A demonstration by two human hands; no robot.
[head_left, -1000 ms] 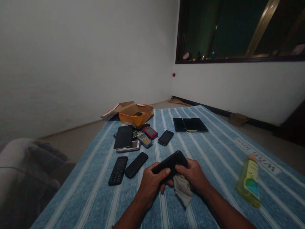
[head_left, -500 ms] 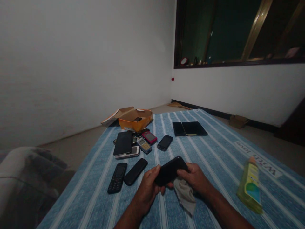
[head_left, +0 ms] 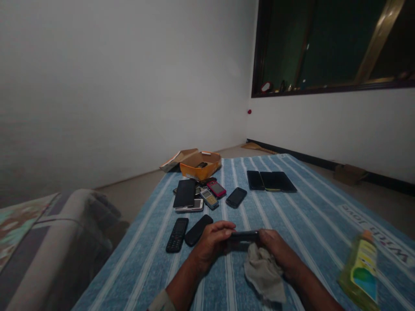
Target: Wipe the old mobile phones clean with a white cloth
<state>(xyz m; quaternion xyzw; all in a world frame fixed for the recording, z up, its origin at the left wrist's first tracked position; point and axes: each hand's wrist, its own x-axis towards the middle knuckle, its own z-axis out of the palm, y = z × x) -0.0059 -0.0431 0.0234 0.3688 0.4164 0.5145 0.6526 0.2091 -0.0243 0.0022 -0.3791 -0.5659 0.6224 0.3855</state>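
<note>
Slim phone [head_left: 244,236] has tipped edgewise, clasped by left hand [head_left: 212,243] and right hand [head_left: 279,249], crumpled cloth [head_left: 263,274] below.

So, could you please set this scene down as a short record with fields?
Left hand: holds one end of a dark phone, seen edge-on
Right hand: holds its other end, gray cloth hanging beneath
Near left hand: keypad phone, black handset
Farther off: open orange box, pink phone
Right of right hand: yellow-green bottle
Surface: blue striped cover
</note>
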